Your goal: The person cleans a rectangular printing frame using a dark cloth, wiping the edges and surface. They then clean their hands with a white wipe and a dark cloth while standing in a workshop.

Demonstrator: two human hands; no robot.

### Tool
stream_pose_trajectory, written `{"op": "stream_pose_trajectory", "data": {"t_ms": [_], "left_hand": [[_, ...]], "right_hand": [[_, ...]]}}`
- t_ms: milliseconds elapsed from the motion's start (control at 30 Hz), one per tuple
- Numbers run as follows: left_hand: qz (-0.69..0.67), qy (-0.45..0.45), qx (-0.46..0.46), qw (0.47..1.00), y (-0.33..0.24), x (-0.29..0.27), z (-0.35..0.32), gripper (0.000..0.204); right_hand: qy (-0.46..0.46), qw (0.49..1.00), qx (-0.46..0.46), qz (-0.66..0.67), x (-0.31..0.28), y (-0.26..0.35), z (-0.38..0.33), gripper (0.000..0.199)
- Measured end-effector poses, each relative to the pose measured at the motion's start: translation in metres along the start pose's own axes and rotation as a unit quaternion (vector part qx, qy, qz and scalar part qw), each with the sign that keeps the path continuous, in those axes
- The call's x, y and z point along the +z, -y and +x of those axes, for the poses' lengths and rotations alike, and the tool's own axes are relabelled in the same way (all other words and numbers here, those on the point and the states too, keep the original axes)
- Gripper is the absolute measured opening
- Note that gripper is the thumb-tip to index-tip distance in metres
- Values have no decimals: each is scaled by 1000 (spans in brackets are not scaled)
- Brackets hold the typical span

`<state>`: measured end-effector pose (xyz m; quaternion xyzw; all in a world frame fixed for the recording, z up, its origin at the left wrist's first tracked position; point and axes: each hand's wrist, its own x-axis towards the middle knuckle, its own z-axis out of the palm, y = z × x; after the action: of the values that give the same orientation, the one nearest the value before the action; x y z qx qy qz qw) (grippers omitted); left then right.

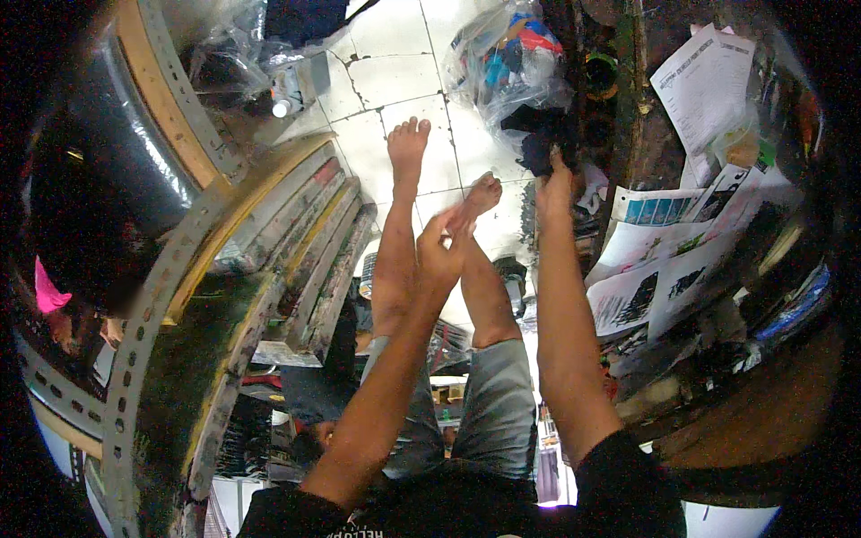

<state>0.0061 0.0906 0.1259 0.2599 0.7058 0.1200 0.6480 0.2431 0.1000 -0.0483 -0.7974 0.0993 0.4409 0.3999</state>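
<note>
My left hand (441,255) is raised in front of my right shin, nearest to my bare right foot. Its fingers point up and to the right, slightly blurred, with a gap between thumb and fingers and nothing visible in them. Farther right, my right hand (554,186) reaches to a crumpled black cloth (535,143) and grips its edge; the fingertips are partly hidden against the dark material. Just beyond the cloth lies a clear plastic bag (502,67) with blue, red and white items inside.
White floor tiles (404,85) lie under my bare feet. Stacked screen-like frames (305,242) and a perforated metal bar (143,359) stand at left. A white-capped bottle (285,99) is at the far left. Printed papers (641,269) cover the right side, near a pink object's opposite edge.
</note>
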Motion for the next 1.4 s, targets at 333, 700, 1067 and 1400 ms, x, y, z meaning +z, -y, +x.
{"op": "stream_pose_trajectory", "data": {"t_ms": [333,700,1067,1400], "left_hand": [[-128,43,64,989,2,64,105,23],[-273,-21,51,960,2,69,122,13],[-177,19,-14,984,3,79,137,43],[-344,-6,-27,939,-8,72,133,37]], "right_hand": [[6,996,-84,-5,1,-6,-98,40],[23,999,-22,4,0,-9,-57,49],[43,998,32,32,19,20,-66,35],[-39,997,-57,28,22,15,-42,34]]}}
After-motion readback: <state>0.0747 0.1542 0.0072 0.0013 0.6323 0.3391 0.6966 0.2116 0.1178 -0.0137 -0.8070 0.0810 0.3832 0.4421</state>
